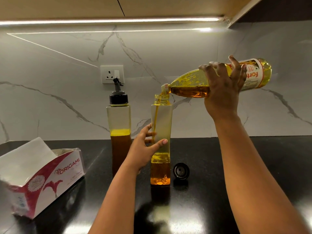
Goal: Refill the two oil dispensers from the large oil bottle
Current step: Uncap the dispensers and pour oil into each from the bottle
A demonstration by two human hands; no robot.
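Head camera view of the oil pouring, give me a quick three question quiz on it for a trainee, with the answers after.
1. True or false: the square clear plastic dispenser with the black spout cap is being filled.
2. Which hand tilts the large clear labelled oil bottle? A left, B right.
3. Fill in: the loose round black cap lies on the black countertop to the ___ of the open square clear plastic dispenser.

Key
1. False: oil streams into the open dispenser; the capped one stands apart, untouched.
2. B: the right hand grips the bottle, while the left hand holds the open dispenser.
3. Right.
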